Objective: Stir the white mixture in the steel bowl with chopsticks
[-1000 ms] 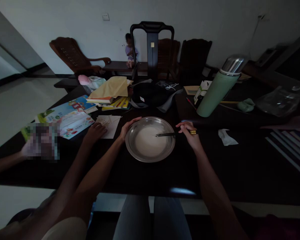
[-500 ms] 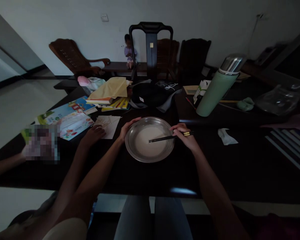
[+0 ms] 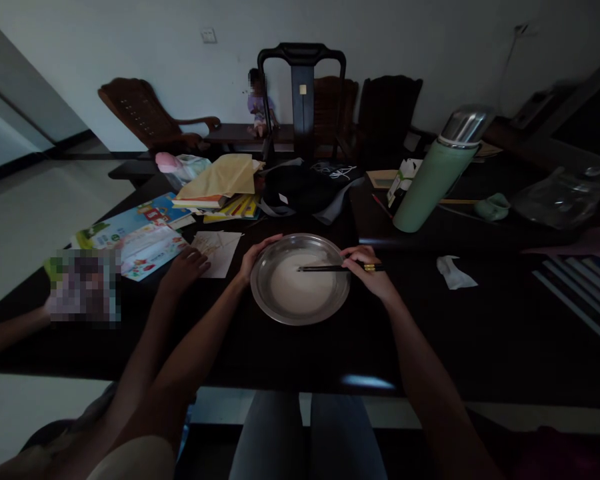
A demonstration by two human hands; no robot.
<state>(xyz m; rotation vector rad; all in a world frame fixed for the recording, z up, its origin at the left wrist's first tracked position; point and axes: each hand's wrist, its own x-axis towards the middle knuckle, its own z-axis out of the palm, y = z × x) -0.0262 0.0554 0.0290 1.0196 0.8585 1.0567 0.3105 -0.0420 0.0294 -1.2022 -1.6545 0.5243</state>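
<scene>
A round metal basin [image 3: 258, 297] stands on the dark table in front of me, with a pale, milky liquid [image 3: 303, 290] in it. My left hand [image 3: 254, 259] grips the basin's rim at its left side, fingers along the outer wall. Over the right rim, my right hand [image 3: 367, 267] is closed round dark chopsticks [image 3: 325, 269] with gold bands near their upper ends. Their tips reach into the liquid near the middle of the basin. A white sheet of paper [image 3: 225, 257] lies just left of my left hand.
Another person's hand [image 3: 187, 267] rests by the paper. Books [image 3: 235, 208], a dark bag [image 3: 300, 190] and a tissue packet [image 3: 147, 250] lie beyond. A green thermos [image 3: 433, 180] stands at right, near a crumpled tissue [image 3: 455, 273]. A child [image 3: 258, 107] sits at the back.
The chopstick tips have moved up, toward the far side of the basin, so the chopsticks now lie nearly level. My left hand and the basin have hardly moved.
</scene>
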